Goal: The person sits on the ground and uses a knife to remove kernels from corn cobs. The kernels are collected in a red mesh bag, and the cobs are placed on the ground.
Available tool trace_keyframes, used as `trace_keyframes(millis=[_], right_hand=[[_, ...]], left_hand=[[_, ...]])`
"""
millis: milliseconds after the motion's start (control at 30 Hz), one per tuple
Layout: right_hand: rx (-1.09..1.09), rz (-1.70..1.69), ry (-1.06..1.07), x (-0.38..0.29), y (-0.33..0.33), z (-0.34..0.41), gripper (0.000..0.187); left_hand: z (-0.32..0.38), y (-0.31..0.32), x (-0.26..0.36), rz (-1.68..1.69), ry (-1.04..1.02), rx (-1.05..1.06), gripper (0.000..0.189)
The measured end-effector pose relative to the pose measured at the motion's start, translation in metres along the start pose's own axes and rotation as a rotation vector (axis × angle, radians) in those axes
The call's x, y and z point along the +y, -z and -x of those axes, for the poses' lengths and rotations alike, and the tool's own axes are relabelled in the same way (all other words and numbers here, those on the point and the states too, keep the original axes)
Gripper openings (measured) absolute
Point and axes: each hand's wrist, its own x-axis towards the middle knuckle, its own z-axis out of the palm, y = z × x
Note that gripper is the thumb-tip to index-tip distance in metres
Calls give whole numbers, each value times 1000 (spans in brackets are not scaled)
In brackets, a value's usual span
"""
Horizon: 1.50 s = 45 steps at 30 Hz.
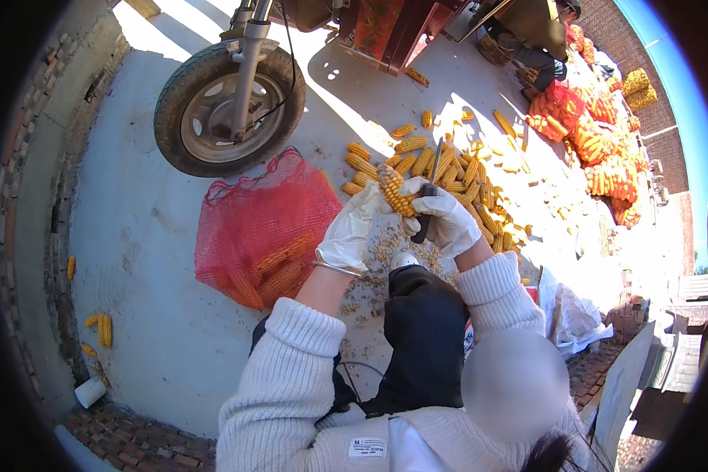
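Note:
My left hand [354,227], in a thin white glove, holds one end of an ear of corn [396,192] in front of me. In my right hand [445,218], gloved alike, is a tool with a black handle [425,221] and a long thin metal shaft [437,160] pointing away from me. The right fingers are close against the ear's side; whether the tool touches it cannot be told. Just beyond both hands lies a heap of yellow corn ears [478,189]. A red mesh bag [265,230] with some ears inside stands left of my left hand.
A vehicle's front wheel [230,112] stands beyond the bag. Loose kernels [383,248] lie around my shoe. Filled mesh bags [596,135] are stacked at the upper right, near another person [525,29]. A white plastic sack [575,318] lies at right; stray ears [104,329] lie at left.

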Motion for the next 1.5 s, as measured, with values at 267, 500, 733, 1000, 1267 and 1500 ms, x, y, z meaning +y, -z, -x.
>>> trace_keyframes(millis=[267,500,733,1000,1267,1500], right_hand=[[252,343,197,11,-90,22,50],[307,377,259,29,-68,40,48],[427,722,149,38,-87,46,46],[379,945,263,43,-64,41,38],[426,880,172,42,-69,52,36],[479,983,79,39,-86,55,35]], left_hand=[[16,4,25,284,-240,-233,48],[2,9,16,96,-102,-28,35],[-32,22,-10,-197,-167,170,38],[-35,26,-11,-458,-248,281,48],[-22,24,0,-684,-210,222,46],[-22,25,-8,-737,-242,279,40]])
